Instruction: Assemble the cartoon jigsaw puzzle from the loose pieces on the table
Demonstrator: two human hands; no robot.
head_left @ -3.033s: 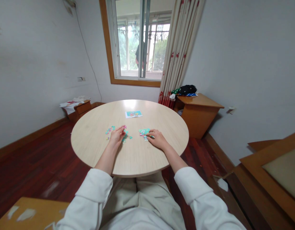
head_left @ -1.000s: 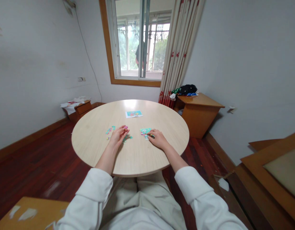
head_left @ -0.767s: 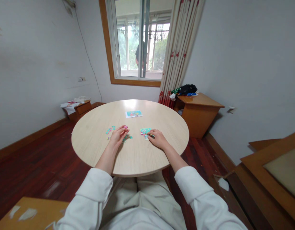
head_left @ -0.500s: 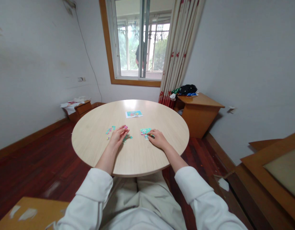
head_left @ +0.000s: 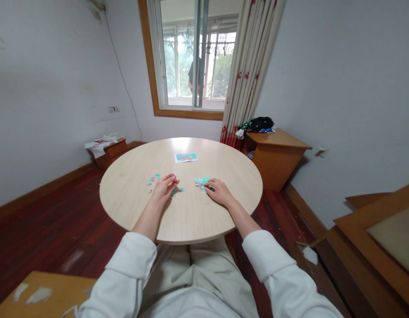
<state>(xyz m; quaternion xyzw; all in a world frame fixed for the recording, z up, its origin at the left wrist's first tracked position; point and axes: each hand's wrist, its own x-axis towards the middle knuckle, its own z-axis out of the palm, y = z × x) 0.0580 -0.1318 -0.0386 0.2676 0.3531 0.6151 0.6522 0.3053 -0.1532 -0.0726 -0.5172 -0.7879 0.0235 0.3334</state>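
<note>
Both bare hands were over the near half of a round, pale wood-grain table [head_left: 191, 216], forearms extending from rolled white sleeves [head_left: 131, 254]. Left hand [head_left: 163, 187]: fingers curled and partly closed, thumb and fingertips pinching a small pink piece [head_left: 173, 176] just above the tabletop. Right hand [head_left: 219, 191]: lowered at the right edge of a joined patch of puzzle [head_left: 200, 180], mostly turquoise with pink and white areas; fingers bent, with only a narrow gap toward the thumb. A small yellowish bit [head_left: 211, 188] showed at those fingertips; could not tell whether it was gripped or merely touched. Loose turquoise and pink pieces [head_left: 153, 179] lay scattered to the left of the left hand, and a further cluster of turquoise pieces [head_left: 178, 190] lay just to its right, partly hidden by it. The joined patch lay flat between the two hands, nearer the right one. Farther back on the table, well apart from the hands, lay a printed picture sheet [head_left: 186, 158] in turquoise with pink and yellow figures. Beyond the table: window [head_left: 177, 62], patterned curtain [head_left: 246, 75], and a wooden cabinet [head_left: 277, 154] bearing heaped dark cloth [head_left: 260, 124].
</note>
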